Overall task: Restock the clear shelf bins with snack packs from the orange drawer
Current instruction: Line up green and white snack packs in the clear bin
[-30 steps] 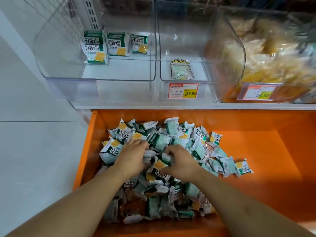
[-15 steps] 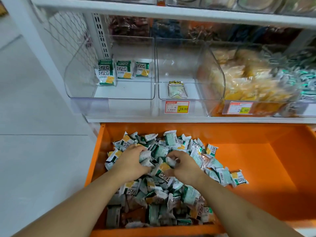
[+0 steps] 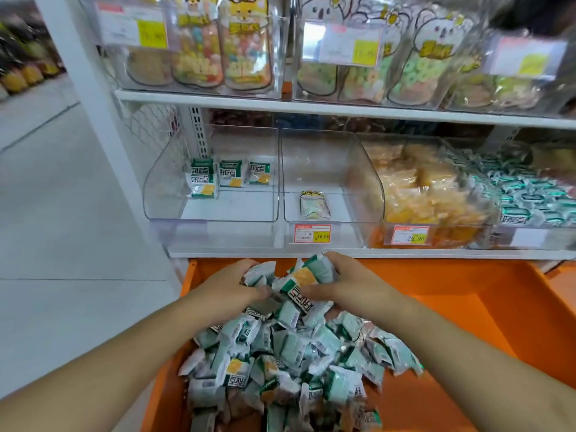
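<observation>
A heap of green-and-white snack packs (image 3: 290, 363) fills the left half of the orange drawer (image 3: 467, 288). My left hand (image 3: 230, 283) and my right hand (image 3: 346, 282) grip a bunch of these packs (image 3: 299, 280) between them, raised above the heap near the drawer's back edge. Straight above stands the leftmost clear bin (image 3: 212, 194), which holds three matching packs (image 3: 230, 174) upright at its back. The clear bin beside it (image 3: 330, 182) holds one small pale pouch (image 3: 314, 204).
Further right, bins hold yellow snacks (image 3: 430, 188) and green-white packs (image 3: 530, 194). Price tags (image 3: 312, 233) hang on the bin fronts. The upper shelf (image 3: 343, 109) carries bagged sweets. The white floor (image 3: 62, 244) lies to the left. The drawer's right half is bare.
Both hands closed on a bunch of packs and lifted it out of the heap toward the shelf. The view tilted up and now shows the upper shelf.
</observation>
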{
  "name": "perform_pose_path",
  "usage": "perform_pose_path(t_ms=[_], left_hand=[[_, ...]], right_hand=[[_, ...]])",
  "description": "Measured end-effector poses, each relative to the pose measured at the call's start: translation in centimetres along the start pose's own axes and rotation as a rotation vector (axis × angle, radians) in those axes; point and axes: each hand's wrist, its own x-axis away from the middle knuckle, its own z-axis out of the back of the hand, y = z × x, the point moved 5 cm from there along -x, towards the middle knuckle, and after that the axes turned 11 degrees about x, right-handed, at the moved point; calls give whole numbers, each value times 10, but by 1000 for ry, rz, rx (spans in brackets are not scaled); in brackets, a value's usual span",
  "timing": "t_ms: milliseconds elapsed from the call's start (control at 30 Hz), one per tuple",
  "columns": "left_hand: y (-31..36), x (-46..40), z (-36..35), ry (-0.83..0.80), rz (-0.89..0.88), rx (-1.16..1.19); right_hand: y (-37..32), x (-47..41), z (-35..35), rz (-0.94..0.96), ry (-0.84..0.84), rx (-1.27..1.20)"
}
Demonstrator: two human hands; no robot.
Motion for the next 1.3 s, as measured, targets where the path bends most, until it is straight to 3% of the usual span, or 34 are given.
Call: perform_pose_path(t_ms=[333,433,500,600,833,1300], left_hand=[[20,31,8,3,18,379],[28,31,16,-9,53,801],[35,31,24,14,6,942],[39,30,35,89,-57,918],[53,27,49,46,-123,847],[45,25,52,152,-48,813]], right_hand=[[-37,23,3,70,-26,-139],[-40,21,6,93,-22,-170],[-42,19,7,112,-16,-190],[-45,15,8,133,-10,-189],[-42,12,25,132,42,-189],[-39,7,41,147,146,-314]])
